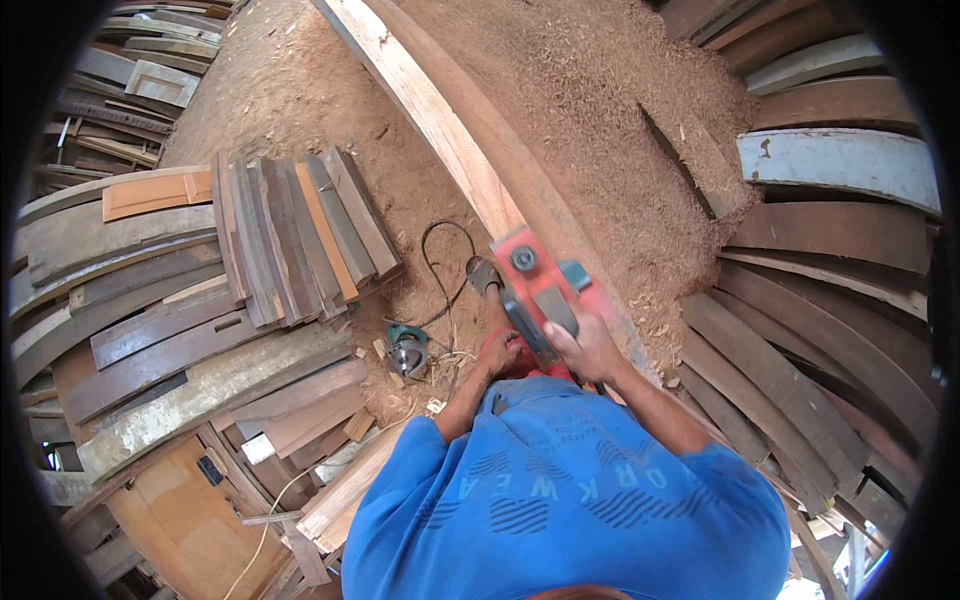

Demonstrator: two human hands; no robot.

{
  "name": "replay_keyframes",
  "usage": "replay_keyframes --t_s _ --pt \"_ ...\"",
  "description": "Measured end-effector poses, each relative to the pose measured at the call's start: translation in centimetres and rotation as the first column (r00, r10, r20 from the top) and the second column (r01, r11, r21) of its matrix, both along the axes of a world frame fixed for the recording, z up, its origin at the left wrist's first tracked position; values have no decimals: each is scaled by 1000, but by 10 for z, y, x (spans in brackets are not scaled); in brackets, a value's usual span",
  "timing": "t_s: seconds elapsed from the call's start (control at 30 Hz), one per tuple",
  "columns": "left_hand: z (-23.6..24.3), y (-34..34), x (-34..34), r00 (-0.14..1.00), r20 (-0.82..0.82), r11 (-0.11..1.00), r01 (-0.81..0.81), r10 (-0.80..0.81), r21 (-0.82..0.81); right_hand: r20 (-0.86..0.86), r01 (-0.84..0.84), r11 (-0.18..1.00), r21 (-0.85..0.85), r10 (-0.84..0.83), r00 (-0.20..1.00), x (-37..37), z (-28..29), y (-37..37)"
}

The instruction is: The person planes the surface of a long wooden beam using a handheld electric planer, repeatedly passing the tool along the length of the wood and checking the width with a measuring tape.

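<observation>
A red power planer point(524, 252) with a round black knob sits on the near part of a long pale timber point(440, 125). My right hand point(590, 348) is closed on its right side, beside a grey part of the body. On the left, my left hand point(503, 350) is curled around a red portion nearer to me; its fingertips are partly hidden. Sleeves and chest in blue cover the timber's near end. A green and silver circular saw point(407, 350) lies on the ground to the left of my left hand.
Stacked boards point(300, 230) and a wooden panel point(190, 515) lie at the left. More boards point(830, 230) are piled along the right. A black cord point(428, 240) loops over the ground beside the timber. Wood shavings point(610, 110) cover the ground.
</observation>
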State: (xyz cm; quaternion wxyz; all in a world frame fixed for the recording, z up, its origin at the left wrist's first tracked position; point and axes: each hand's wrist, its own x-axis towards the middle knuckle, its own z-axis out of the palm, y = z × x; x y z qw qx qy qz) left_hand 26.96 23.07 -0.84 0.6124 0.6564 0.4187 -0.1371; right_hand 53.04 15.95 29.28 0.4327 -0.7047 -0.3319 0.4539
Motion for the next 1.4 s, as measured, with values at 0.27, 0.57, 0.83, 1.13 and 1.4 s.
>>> replay_keyframes --t_s 0.27,0.57,0.83,1.13,1.4 --pt "62 49 28 983 -70 984 -163 168 72 -14 -77 997 30 78 997 60 5 216" --pt "89 115 77 858 233 864 -491 458 111 -100 111 992 59 -105 989 116 -6 160" --pt "158 141 189 887 120 769 -449 447 455 112 193 975 -112 -180 977 88 -37 -32" --pt "192 120 217 874 52 755 -446 483 481 -116 284 920 -269 -324 939 28 -73 -126" --pt "139 94 152 667 532 787 -617 523 -1 -232 226 934 -277 -294 927 24 -102 -137"
